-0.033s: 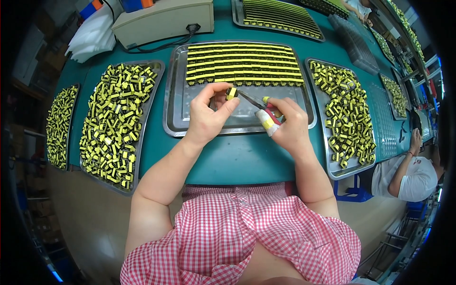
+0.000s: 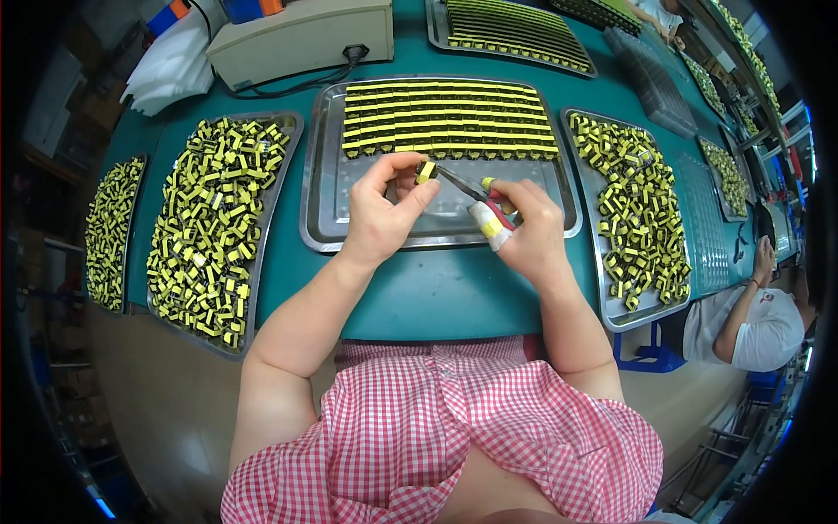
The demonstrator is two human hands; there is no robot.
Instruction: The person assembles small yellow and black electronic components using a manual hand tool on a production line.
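Above the front part of a metal tray (image 2: 327, 196), my left hand (image 2: 382, 214) pinches a small yellow-and-black transformer (image 2: 426, 171) between thumb and fingers. My right hand (image 2: 531, 225) is closed round red-handled pliers (image 2: 463, 182), whose dark, slim jaws point left and meet the transformer's right side. Whether the jaws grip any part of it is too small to tell. White and yellow tape wraps my right thumb, and yellow tape covers a fingertip. Behind my hands, tight rows of similar transformers (image 2: 449, 118) fill the tray's far half.
Heaped transformers fill a left tray (image 2: 262, 253), a right tray (image 2: 620, 313) and a farther-left tray (image 2: 113, 236). Behind stand a beige box with a black cable (image 2: 301, 44), white foam sheets (image 2: 170, 74) and another tray of rows (image 2: 515, 35). A co-worker (image 2: 751, 319) sits at the right.
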